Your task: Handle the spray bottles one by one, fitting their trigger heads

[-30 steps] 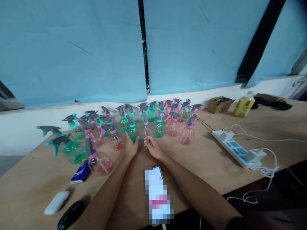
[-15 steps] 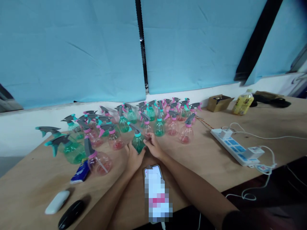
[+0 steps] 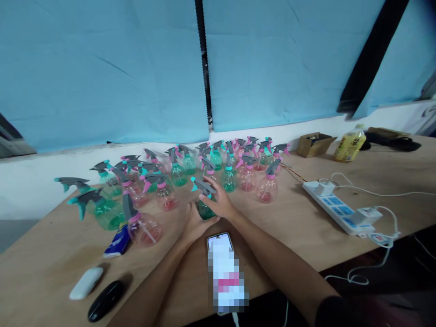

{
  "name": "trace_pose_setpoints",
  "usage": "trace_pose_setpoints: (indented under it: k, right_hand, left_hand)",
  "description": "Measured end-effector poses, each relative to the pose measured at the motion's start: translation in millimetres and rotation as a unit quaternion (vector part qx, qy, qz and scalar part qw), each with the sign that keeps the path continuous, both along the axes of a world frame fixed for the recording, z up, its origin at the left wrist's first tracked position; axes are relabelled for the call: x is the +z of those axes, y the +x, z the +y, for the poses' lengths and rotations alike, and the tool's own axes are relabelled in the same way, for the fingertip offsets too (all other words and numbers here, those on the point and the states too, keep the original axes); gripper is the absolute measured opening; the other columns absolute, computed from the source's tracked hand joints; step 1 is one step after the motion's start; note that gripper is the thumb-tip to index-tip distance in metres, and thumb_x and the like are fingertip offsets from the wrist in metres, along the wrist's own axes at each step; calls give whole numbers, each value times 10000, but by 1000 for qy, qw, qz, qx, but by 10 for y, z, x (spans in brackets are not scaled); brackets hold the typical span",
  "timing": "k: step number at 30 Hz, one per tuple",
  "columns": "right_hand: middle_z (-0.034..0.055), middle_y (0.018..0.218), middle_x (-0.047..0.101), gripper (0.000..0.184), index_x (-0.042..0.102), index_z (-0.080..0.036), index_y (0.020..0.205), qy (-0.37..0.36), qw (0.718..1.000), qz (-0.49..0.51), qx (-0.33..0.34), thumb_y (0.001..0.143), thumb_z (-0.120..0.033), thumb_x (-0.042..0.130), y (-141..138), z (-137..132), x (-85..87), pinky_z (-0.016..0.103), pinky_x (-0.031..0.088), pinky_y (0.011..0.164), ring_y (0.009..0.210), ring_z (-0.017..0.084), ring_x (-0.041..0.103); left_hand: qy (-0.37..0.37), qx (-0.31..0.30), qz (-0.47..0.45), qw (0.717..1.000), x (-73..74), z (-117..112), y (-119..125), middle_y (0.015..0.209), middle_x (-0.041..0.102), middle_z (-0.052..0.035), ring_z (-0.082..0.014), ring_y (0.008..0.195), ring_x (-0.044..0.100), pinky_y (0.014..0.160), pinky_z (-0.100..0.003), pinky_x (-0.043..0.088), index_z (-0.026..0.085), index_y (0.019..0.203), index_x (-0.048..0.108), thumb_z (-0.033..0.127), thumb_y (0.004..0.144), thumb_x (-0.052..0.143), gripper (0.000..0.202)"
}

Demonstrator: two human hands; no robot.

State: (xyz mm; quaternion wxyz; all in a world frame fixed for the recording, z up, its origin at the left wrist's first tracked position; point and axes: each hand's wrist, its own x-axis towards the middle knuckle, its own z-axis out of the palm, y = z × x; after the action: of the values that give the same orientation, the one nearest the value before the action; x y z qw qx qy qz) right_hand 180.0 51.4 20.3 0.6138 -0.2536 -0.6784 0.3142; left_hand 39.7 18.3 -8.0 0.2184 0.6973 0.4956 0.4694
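A green spray bottle (image 3: pixel 205 210) with a grey head and turquoise trigger is between my two hands, tilted slightly. My left hand (image 3: pixel 196 225) is wrapped round the lower part of its body. My right hand (image 3: pixel 222 202) is closed about the upper part, with fingers at the collar and behind the grey head. The base is partly hidden by my left fingers. Closest on the table are a pink spray bottle (image 3: pixel 166 197) to the left and a green spray bottle (image 3: pixel 229 178) behind on the right. Below my wrists lies a lit phone (image 3: pixel 221 243), its screen mostly pixelated.
Several more pink and green spray bottles crowd the back of the wooden table (image 3: pixel 279 236). At right are a power strip (image 3: pixel 335 206) with cables, a cardboard box (image 3: pixel 314 144) and a yellow drink bottle (image 3: pixel 350 143). A blue packet (image 3: pixel 117 240), white case (image 3: pixel 86 282) and black case (image 3: pixel 106 300) lie front left.
My right hand has moved up from the bottle's body to its collar and head. The bottle leans more, and my left hand has shifted lower round it. The view has moved slightly.
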Motion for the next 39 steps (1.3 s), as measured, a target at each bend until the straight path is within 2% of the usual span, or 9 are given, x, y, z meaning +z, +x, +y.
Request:
trace_pose_setpoints:
  k: [4,7,10,13,17,20,26,33,39]
  right_hand:
    - [68,1273,610,642,489,-267,1415,-1,1000,-13,25,793,-209,641,58,16,69,306,486,906,1017,167,594]
    - [-14,918,671,517,648,-238,1230,-37,997,-43,53,722,-153,604,109,38,97,248,488,728,731,115,556]
    - [-43,752,622,387,717,-233,1048,-61,990,-47,122,702,-143,568,115,48,109,258,486,726,695,120,550]
    - [-30,750,642,370,717,-241,1029,-96,975,-6,198,702,-159,566,67,43,100,295,508,763,741,150,603]
    - [-7,769,675,279,723,-224,979,-138,972,28,190,723,-213,612,-21,49,74,299,522,734,760,171,634]
    - [-1,793,686,207,726,-217,908,-124,973,27,195,728,-222,624,-72,67,79,304,522,759,787,174,646]
    - [-1,873,697,263,708,-243,967,-112,963,45,242,716,-230,626,-100,94,105,327,516,836,863,178,665]
    - [0,725,662,219,721,-212,911,-146,968,25,201,738,-277,605,-58,50,145,317,523,762,778,189,654]
    - [-6,702,656,190,728,-220,877,-128,962,26,239,731,-286,626,-60,41,159,311,519,736,740,183,643]
  left_hand:
    - [-28,-31,11,999,-6,-3,-55,1176,580,-93,-321,1171,529,1015,-483,406,219,1210,548,479,610,844,718]
    - [-28,-50,-87,995,-26,30,-104,1049,628,-68,-258,1035,585,937,-400,454,205,1046,599,569,726,722,501]
    - [-24,-18,-213,977,-36,76,-106,859,633,-33,-196,882,598,821,-305,473,199,824,605,607,863,528,417]
    - [-77,17,-287,955,-32,99,-66,724,600,4,-149,699,565,654,-243,441,188,758,610,583,837,570,405]
    - [-114,1,-281,953,-35,98,-31,608,531,46,-102,531,453,525,-209,348,182,727,629,511,741,685,335]
    - [-111,16,-280,953,-47,103,-40,598,532,53,-100,515,439,512,-208,327,183,770,650,478,741,677,297]
    - [-102,24,-287,952,-60,103,-51,609,532,57,-95,512,434,505,-203,320,182,761,633,423,750,660,242]
    - [-112,14,-294,949,-82,105,-61,591,507,68,-80,499,422,488,-186,321,174,755,630,406,758,661,234]
    - [-122,26,-334,934,-25,81,-57,633,555,53,-83,495,449,471,-195,329,169,882,663,468,753,671,326]
